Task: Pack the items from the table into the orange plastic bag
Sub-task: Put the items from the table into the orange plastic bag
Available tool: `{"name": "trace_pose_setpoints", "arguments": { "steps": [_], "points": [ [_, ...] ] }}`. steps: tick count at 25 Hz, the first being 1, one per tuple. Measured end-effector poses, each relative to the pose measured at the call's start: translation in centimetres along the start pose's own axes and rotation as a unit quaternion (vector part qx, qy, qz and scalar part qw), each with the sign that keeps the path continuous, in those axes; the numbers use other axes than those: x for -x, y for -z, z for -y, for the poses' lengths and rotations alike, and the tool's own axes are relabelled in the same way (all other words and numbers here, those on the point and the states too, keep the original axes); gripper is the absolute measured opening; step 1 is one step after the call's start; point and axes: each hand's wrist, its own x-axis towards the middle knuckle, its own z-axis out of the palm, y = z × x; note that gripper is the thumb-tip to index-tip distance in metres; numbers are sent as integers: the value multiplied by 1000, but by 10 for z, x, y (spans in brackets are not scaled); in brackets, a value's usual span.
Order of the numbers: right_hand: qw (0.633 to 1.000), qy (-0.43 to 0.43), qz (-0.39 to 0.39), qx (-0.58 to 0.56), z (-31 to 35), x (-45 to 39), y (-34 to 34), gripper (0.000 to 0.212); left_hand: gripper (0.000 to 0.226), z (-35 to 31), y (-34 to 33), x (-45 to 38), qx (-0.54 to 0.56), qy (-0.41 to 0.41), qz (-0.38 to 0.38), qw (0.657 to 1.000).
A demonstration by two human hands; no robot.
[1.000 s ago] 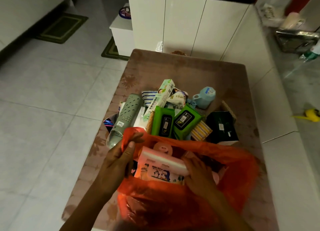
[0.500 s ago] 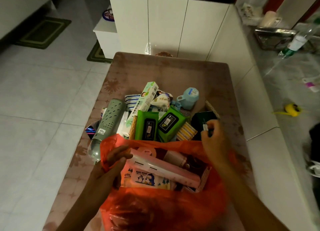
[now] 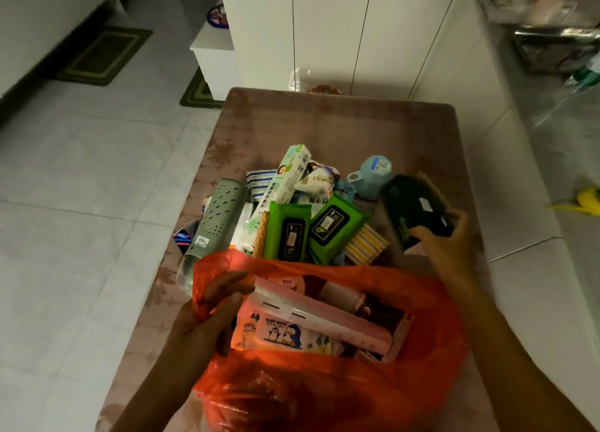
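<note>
The orange plastic bag (image 3: 431,327) stands open at the near end of the table (image 3: 341,123). My left hand (image 3: 211,311) pinches its left rim and holds it open. Inside lie a pink baby wipes pack (image 3: 282,332), a pink flat box (image 3: 341,321) and other items. My right hand (image 3: 444,240) grips the near end of a dark green packet (image 3: 412,204) at the right of the pile, just beyond the bag. Two green wipes packs (image 3: 289,233) lie in the pile's middle.
Also in the pile are a grey perforated tube (image 3: 217,217), a white-green long box (image 3: 285,178), a blue cup (image 3: 370,175) and a striped yellow cloth (image 3: 365,245). White cabinets (image 3: 324,32) stand behind the table, and a white counter (image 3: 535,204) runs along the right.
My right hand left the bag's inside, reached to the right side of the pile and closed on the dark green packet. The left hand kept hold of the bag's rim.
</note>
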Motion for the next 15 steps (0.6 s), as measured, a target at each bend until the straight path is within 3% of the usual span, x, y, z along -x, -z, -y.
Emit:
{"name": "trace_pose_setpoints", "arguments": {
  "steps": [1, 3, 5, 7, 9, 12, 15],
  "points": [
    [999, 42, 4, -34, 10, 22, 14, 63, 30, 0, 0, -1, -1, -3, 6, 1000],
    [982, 102, 104, -120, 10, 70, 37, 63, 27, 1, -1, -3, -8, -14, 17, 1000],
    [955, 86, 247, -137, -8, 113, 44, 68, 25, 3, -2, -5, -8, -16, 13, 1000],
    [939, 50, 334, -71, -27, 136, 36, 68, 25, 5, -2, -3, -9, -20, 12, 1000],
    [946, 33, 324, -4, -45, 142, 28, 66, 30, 5, -1, 0, -5, -18, 17, 1000],
    [963, 10, 271, 4, -57, 134, 19, 65, 32, 6, -1, 4, -4, -6, 13, 1000],
    [961, 80, 209, 160, -58, 136, 2, 65, 32, 7, -3, 6, 3, 11, 17, 1000]
  ]
}}
